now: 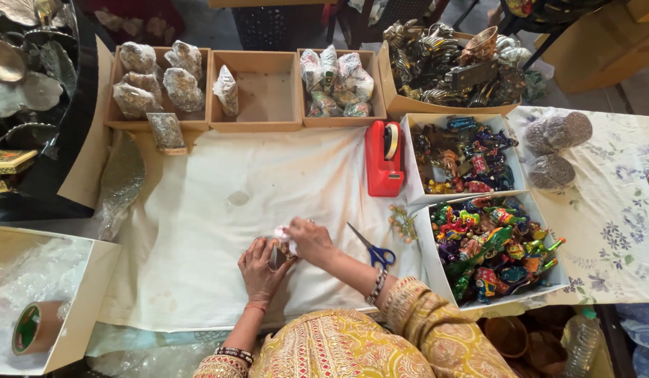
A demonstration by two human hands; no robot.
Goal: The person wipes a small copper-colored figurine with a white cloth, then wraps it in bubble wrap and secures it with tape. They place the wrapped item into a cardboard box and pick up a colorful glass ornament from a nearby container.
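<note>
White cloth (219,210) covers the worktable, seen from above; both hands meet at its middle over a small figurine (283,241) partly swathed in pale wrapping; the right hand (309,240) pinches the wrap closed on top; the left hand (260,267) lies fingers spread, steadying the piece from below. The step appears to be mid-wrap; sealing it would likely call for the red tape dispenser (384,159) well beyond the hands, or the blue-handled scissors (370,246) just beside the right wrist. A white box of painted figurines (494,248) sits at right.
</note>
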